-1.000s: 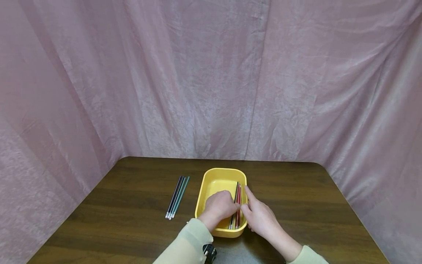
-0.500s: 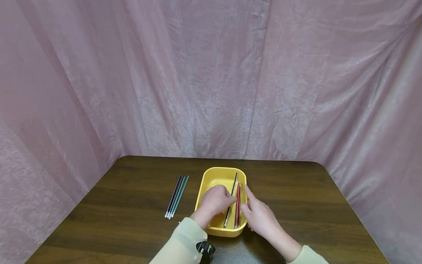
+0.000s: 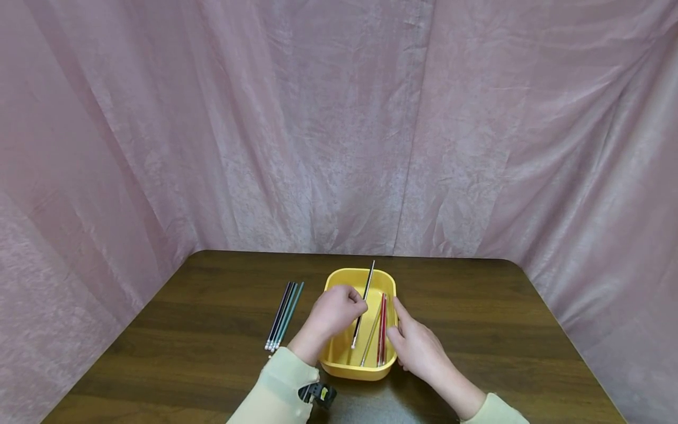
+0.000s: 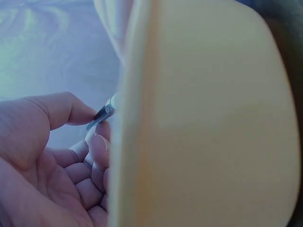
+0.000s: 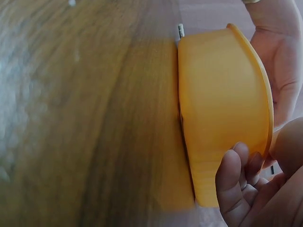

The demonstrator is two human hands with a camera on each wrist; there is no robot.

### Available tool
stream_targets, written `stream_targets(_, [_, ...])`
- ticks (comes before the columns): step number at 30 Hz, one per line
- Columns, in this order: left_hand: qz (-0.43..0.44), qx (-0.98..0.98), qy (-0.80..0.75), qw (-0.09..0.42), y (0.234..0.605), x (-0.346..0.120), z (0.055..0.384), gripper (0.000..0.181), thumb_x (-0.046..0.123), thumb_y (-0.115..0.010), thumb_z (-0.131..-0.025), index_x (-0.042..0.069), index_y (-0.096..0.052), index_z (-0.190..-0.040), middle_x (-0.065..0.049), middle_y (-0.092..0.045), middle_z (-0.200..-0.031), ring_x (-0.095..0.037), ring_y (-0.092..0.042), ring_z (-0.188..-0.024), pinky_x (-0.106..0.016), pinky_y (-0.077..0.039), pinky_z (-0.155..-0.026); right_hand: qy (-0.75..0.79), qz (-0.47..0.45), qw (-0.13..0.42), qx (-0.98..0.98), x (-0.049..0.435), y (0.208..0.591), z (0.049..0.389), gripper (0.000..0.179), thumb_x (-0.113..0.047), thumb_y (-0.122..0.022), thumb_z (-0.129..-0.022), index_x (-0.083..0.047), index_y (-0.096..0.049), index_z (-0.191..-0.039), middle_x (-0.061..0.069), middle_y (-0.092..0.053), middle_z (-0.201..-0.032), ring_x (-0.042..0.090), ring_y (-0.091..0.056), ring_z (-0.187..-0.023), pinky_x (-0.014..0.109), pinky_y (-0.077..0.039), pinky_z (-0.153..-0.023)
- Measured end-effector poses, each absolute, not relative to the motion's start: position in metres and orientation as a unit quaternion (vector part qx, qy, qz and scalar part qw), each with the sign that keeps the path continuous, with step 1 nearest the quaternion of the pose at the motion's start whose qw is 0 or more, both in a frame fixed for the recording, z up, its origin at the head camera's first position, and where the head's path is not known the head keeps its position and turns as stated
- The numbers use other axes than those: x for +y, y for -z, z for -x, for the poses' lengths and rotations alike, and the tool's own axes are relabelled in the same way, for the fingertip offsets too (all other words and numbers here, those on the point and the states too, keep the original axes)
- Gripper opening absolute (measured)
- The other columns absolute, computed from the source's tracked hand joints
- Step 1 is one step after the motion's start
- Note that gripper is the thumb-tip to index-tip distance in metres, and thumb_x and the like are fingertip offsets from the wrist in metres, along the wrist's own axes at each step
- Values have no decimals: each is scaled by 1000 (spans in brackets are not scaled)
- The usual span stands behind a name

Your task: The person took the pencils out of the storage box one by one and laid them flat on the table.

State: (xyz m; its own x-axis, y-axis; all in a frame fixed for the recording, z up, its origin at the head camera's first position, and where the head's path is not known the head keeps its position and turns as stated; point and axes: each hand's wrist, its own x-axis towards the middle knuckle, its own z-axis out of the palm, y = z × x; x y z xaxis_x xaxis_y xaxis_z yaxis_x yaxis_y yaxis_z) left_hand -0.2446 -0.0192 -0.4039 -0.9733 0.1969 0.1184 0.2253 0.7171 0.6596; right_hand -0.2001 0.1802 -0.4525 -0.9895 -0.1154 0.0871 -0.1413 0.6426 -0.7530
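Evidently left fingers [image 4: 99, 151] tight on dark pencil [image 3: 368, 285], right fingers [image 5: 229, 176] around yellow tray [image 3: 356, 372] rim.

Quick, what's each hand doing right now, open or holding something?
Left hand: holding a dark pencil, pinched.
Right hand: holding the yellow tray by its side.

Pencils [image 3: 284, 316] lie on the table [image 3: 477, 318] left of a tray [image 3: 356, 372] holding more pencils [image 3: 382, 330].

Pink curtain [image 3: 318, 129] hanging in folds; dark brown wooden table [image 3: 212, 318] before it
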Motion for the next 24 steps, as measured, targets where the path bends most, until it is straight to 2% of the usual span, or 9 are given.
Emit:
stream_targets(5, [112,-924,364,31,395,-23,245,4,15,-67,-88,14,-70,-85,5,-63,-76,-14,-55,-68,-33,-47,-66,-417,-70,14,-906,180,453,200,72,-12,-56,-105,-7,-32,-173,-3,-57,-68,17,-58,-47,36,-49,-50])
stream_targets(14, [120,-925,359,37,384,-30,247,5,16,-69,-91,14,-71,-87,6,-63,-76,-14,-57,-70,-35,-48,-69,-433,-72,11,-898,181,455,202,73,-13,-55,-104,-9,-33,-173,-1,-58,-69,20,-59,-48,38,-50,-48])
stream_targets(18, [126,-922,365,43,379,-36,248,5,14,-69,-91,12,-72,-87,5,-63,-76,-15,-57,-70,-34,-49,-68,-436,-103,32,-893,186,467,208,73,-14,-53,-103,-7,-31,-173,-2,-58,-68,18,-58,-46,38,-49,-46])
stream_targets(24, [124,-922,364,50,372,-47,249,4,13,-68,-92,11,-70,-89,3,-62,-77,-15,-56,-70,-33,-47,-67,-424,-75,18,-902,181,453,202,72,-12,-55,-105,-8,-33,-173,-1,-57,-68,19,-58,-47,37,-49,-48])
